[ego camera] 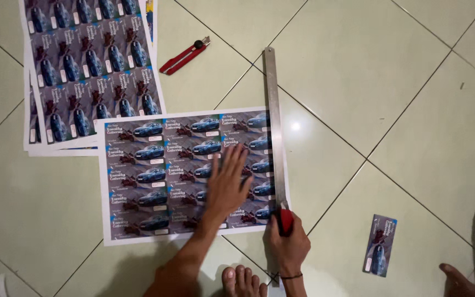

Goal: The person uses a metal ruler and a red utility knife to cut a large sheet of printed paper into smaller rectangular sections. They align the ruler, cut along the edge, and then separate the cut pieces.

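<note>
Flat-palmed, the left hand [227, 184] grips nothing: fingers spread and pointing away from the body, it presses down on the printed sheet [155, 176] lying on the tiled floor [358, 66]. That sheet carries rows of small car-picture cards and lies with its long side across the view; the palm sits on its right half, near the right-hand margin but not touching the ruler. Further left and up, a stack of similar printed sheets [83, 71] lies partly under the working sheet's top left corner, and a spare red utility knife [185, 55] rests on the tiles between that stack and the ruler's far end, well apart from both hands. Just right of the palm runs the steel ruler [273, 121], its long axis pointing almost straight away from the body, laid down the sheet's right margin and overhanging the sheet at the far end. Right hand [288, 245] is clenched around a red-handled cutter [286, 219], set against the ruler's right edge at the near bottom corner of the sheet; the blade tip itself is too small to make out. So the whole ruler edge lies ahead of this grip, up-frame, and the right hand is the nearer one to it. Off to the right, one cut card [380, 245] lies alone on the tiles. Bare toes [244, 279] show at the bottom edge between the two forearms.
</note>
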